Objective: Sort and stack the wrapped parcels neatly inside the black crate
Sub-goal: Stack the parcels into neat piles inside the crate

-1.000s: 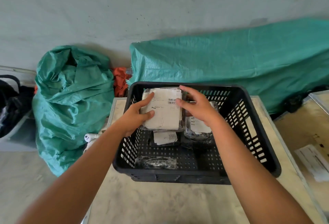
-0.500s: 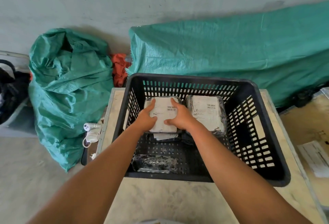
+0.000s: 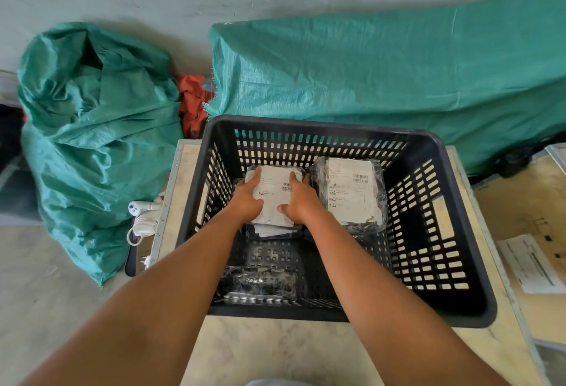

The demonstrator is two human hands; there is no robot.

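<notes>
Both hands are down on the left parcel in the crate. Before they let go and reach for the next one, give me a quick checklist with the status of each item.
1. Left hand and right hand both pressing the white-labelled wrapped parcel: ok.
2. That parcel sits square on the one beneath: not ok, label edges of the lower parcel stick out at the near side.
3. Neighbouring clear-wrapped parcel with barcode label lies flat beside the stack: ok.
4. Gap between the two: cannot tell, the right hand covers it.
5. Small dark wrapped parcel at the near wall is unstacked: not ok.
6. Black slotted plastic crate has free floor on its right: ok.
</notes>
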